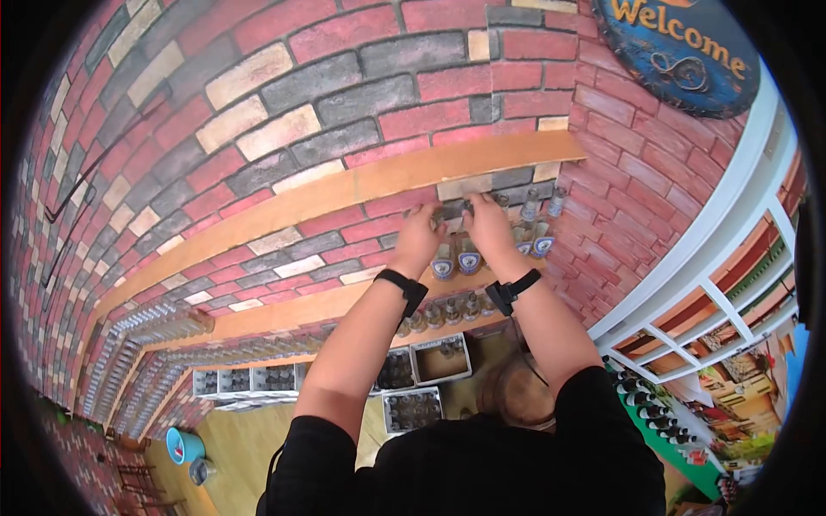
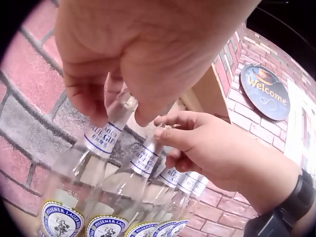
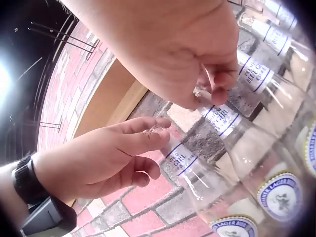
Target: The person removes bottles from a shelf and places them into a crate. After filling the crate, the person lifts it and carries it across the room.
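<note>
Two clear glass bottles with blue-and-white labels stand side by side at the end of a row on a shelf. At the leftmost bottle (image 1: 442,265) (image 2: 61,219), my left hand (image 1: 419,238) (image 2: 133,54) (image 3: 103,160) pinches the mouth between thumb and fingers. My right hand (image 1: 490,226) (image 2: 212,148) (image 3: 173,49) has its thumb and fingers round the top of the second bottle (image 1: 468,260) (image 2: 106,224) (image 3: 281,195). Both bottles look upright, with their white neck bands showing below the fingers.
More bottles (image 1: 542,241) continue to the right. An orange shelf (image 1: 361,182) runs above the hands. Below are another bottle row (image 1: 453,311), crates (image 1: 413,411) and a round wooden top (image 1: 527,391). A brick wall stands behind, with a Welcome sign (image 1: 680,52) at upper right.
</note>
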The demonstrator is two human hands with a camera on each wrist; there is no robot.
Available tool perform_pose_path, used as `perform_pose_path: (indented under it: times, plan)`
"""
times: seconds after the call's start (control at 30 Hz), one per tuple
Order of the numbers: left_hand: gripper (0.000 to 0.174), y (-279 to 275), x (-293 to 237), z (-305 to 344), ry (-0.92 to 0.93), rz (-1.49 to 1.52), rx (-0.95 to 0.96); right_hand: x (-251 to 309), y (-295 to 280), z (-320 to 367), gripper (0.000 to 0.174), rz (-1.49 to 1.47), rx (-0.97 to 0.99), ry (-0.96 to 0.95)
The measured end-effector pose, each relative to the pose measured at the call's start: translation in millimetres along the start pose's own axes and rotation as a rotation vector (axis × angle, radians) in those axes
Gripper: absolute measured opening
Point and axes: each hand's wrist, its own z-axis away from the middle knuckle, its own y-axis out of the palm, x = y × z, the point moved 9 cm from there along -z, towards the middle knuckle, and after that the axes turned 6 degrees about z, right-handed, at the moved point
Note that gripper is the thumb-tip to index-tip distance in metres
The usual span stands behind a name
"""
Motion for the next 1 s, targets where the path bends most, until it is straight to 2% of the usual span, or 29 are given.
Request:
perform_pose_path:
  times: [0.03, 0.13, 0.2, 0.23, 0.3, 0.4, 0.47, 0.5, 0.57, 0.6, 0.67, 0.77, 0.87, 1.0]
  plan:
    - [0.04, -0.1, 0.0, -0.7, 0.062, 0.005, -0.047, -1.4, -1.7, 0.6, 0.035, -0.029, 0.012, 0.0]
    - [0.033, 7.9, 11.2, -0.8, -0.046, 0.08, 0.003, -3.1, -0.5, 4.9, 0.032, -0.097, 0.033, -0.039]
    - [0.029, 3.1, 4.5, 6.9, -0.071, 0.09, 0.009, 2.0, 1.5, 5.4, 0.032, -0.151, 0.07, -0.087]
    - [0.029, -0.6, 1.4, 13.0, -0.054, 0.102, 0.01, 8.2, -2.3, 10.1, 0.029, -0.171, 0.152, -0.047]
    - [0.029, -8.0, -1.1, 28.7, -0.048, 0.116, 0.018, 18.5, -14.0, 23.6, 0.028, -0.169, 0.151, -0.053]
    - [0.029, -30.6, -3.2, 69.1, -0.059, 0.155, -0.033, 33.2, -31.0, 51.9, 0.025, -0.157, 0.135, -0.072]
    - [0.027, -57.6, -11.9, 104.4, -0.063, 0.217, -0.1, 45.6, -50.4, 75.1, 0.026, -0.25, 0.083, -0.063]
    - [0.028, -66.2, -11.9, 123.2, -0.151, 0.224, -0.055, 53.5, -56.5, 86.3, 0.026, -0.25, 0.096, -0.059]
    - [0.027, -75.9, -5.3, 165.0, -0.328, 0.204, 0.07, 59.1, -48.9, 116.2, 0.028, -0.239, 0.265, 0.081]
    - [0.026, -78.2, -7.1, 180.1, -0.263, 0.212, 0.081, 63.2, -40.6, 131.8, 0.028, -0.236, 0.278, 0.088]
    - [0.026, -62.9, 17.1, 221.8, -0.259, 0.191, 0.153, 67.8, -11.1, 167.5, 0.029, -0.195, 0.283, 0.084]
    - [0.029, -23.7, 72.8, 282.5, -0.277, 0.243, 0.23, 50.4, 72.4, 232.0, 0.028, -0.132, 0.396, 0.154]
    - [0.03, 24.2, 147.7, 351.7, -0.462, 0.246, 0.31, 17.0, 160.7, 306.0, 0.026, -0.107, 0.475, 0.258]
    - [0.03, 91.4, 242.3, 409.2, -0.506, 0.23, 0.383, -25.7, 269.2, 380.3, 0.026, -0.059, 0.556, 0.338]
